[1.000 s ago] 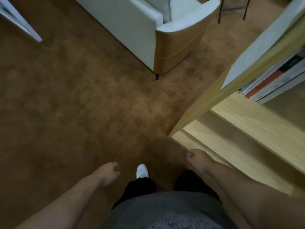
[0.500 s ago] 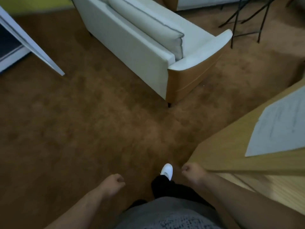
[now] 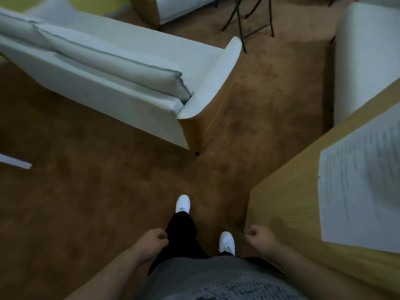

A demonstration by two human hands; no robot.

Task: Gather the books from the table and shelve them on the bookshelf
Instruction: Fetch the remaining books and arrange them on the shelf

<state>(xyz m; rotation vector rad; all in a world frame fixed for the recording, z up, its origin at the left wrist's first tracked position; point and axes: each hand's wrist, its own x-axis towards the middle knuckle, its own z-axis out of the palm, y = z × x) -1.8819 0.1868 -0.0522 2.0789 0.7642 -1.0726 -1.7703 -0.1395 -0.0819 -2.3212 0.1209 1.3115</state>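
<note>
The left hand (image 3: 154, 241) and right hand (image 3: 260, 237) hung loosely curled, holding nothing, above the carpet (image 3: 86, 202), the right one near the corner of the bookshelf (image 3: 292, 191), which bore a printed sheet (image 3: 357, 191).

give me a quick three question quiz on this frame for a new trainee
1. True or false: the left hand grips something.
2. What lies on the wooden top at the right? A) a printed sheet B) a mug C) a laptop
3. Fill in: the white sofa stands on a brown ____.

Key
1. False: the left hand and the right hand hang loosely curled and hold nothing.
2. A
3. carpet
</note>
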